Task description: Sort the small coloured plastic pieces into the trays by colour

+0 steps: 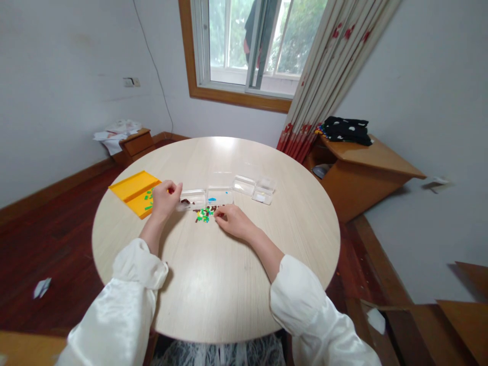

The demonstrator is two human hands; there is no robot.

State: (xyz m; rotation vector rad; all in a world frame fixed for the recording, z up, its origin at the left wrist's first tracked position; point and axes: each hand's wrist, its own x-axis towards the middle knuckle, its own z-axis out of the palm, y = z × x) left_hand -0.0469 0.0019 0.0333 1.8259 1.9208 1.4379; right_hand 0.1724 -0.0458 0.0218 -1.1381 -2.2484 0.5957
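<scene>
A small heap of green, yellow, white, blue and brown plastic pieces point(205, 215) lies on the round table. My right hand point(235, 220) is at the heap's right edge, thumb and fingers pinched together. What they hold, if anything, is too small to make out. Between the yellow case and the clear boxes, my left hand point(164, 199) hovers with its fingertips closed in a pinch; their contents are hidden. One clear box point(197, 194) holds dark brown pieces, and the clear box point(224, 191) beside it holds a few blue ones. Green pieces sit in the open yellow case point(134, 186).
More clear plastic boxes point(244, 185) stand toward the right back of the round table point(213, 284). A wooden cabinet point(375, 173) with a black cloth point(347, 130) on it is at the right. Papers point(118, 133) lie on a low stand at the left, and a window is ahead.
</scene>
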